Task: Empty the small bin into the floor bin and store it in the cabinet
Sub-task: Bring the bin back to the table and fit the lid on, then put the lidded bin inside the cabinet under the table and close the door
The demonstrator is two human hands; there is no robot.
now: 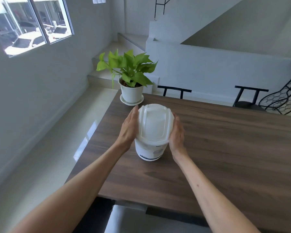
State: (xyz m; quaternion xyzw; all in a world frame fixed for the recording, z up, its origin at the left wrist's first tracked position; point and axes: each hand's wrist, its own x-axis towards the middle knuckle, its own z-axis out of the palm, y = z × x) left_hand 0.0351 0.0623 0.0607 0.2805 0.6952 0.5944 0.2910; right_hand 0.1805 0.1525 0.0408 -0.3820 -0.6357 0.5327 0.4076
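Note:
A small white bin (150, 151) with a white swing lid (154, 122) stands upright on the dark wooden table (225, 148). My left hand (129, 128) lies flat against the lid's left side. My right hand (176, 133) presses the lid's right side. Both palms touch the lid rim, fingers pointing away from me. The bin's base rests on the table. No floor bin or cabinet is in view.
A potted green plant (131, 78) in a white pot on a saucer stands just behind the bin. Two black chairs (249, 96) sit at the table's far side, a black wire rack (282, 98) at far right. The tiled floor (49, 140) lies left of the table.

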